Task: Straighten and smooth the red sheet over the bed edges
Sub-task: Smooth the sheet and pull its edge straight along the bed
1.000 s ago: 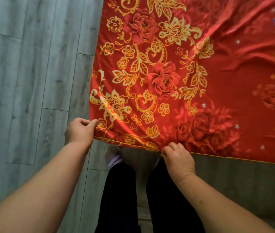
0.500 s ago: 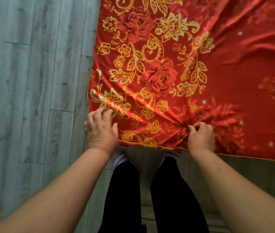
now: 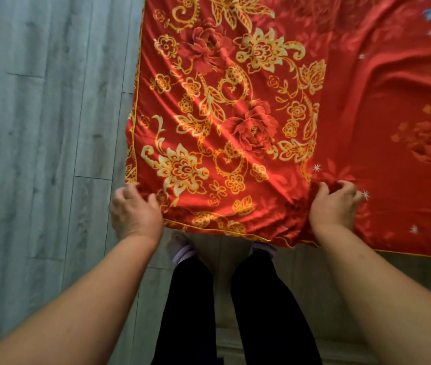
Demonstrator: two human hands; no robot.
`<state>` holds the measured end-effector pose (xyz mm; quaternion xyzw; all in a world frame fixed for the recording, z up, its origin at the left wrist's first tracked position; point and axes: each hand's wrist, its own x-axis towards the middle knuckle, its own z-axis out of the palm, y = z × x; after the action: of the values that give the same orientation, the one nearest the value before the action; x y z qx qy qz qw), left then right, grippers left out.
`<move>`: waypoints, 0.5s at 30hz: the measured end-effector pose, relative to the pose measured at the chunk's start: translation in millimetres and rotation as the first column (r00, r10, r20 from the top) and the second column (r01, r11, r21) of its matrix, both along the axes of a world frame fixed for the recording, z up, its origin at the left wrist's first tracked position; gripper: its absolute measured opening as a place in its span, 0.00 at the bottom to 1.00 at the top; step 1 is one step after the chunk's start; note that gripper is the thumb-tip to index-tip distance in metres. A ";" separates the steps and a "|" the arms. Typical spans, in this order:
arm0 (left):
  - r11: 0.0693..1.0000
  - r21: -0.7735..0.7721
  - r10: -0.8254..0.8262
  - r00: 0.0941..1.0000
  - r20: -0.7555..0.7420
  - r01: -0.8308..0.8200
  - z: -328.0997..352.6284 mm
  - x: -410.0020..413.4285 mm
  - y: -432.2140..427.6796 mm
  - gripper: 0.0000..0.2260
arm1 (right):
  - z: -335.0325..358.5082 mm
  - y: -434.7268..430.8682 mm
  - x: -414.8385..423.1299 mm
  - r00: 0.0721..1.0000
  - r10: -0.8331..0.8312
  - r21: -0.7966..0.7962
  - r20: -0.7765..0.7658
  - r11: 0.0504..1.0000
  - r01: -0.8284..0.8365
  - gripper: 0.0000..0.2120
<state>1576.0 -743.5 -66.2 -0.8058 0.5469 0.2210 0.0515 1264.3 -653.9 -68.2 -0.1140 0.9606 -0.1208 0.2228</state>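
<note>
Head view is showing both hands bunching the red sheet [image 3: 248, 122] near its hem: the left hand [image 3: 135, 211] is curling fingers around the corner, the right hand [image 3: 334, 206] is gripping a gathered fold further along. Since half a second ago they are spreading apart, pulling the cloth taut. Creases are running diagonally between them over the grey floor [image 3: 45, 114], so smoothing seems unfinished.

Red sheet [image 3: 275, 133] with gold floral pattern; grey floor [image 3: 45, 114].

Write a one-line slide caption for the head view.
Both hands grip the red sheet near its corner.
</note>
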 end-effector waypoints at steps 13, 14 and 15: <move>0.428 0.176 0.879 0.363 -0.310 -0.886 -25.8 54.2 -31.3 0.09 | -8.9 0.8 -6.7 0.965 0.262 0.182 -0.021 0.950 -0.254 0.08; 0.426 0.213 0.885 0.357 -0.298 -0.879 -30.5 60.0 -35.1 0.09 | -9.6 0.7 -7.0 0.965 0.261 0.186 -0.021 0.950 -0.252 0.08; 0.453 0.242 0.878 0.382 -0.289 -0.858 -36.6 64.4 -38.1 0.12 | -10.2 0.2 -7.1 0.966 0.257 0.188 -0.022 0.950 -0.249 0.08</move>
<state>1640.4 -781.6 -102.8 -0.9119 0.0373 0.3778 -0.1557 1257.3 -653.8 -78.4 -0.2179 0.9500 0.0004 0.2239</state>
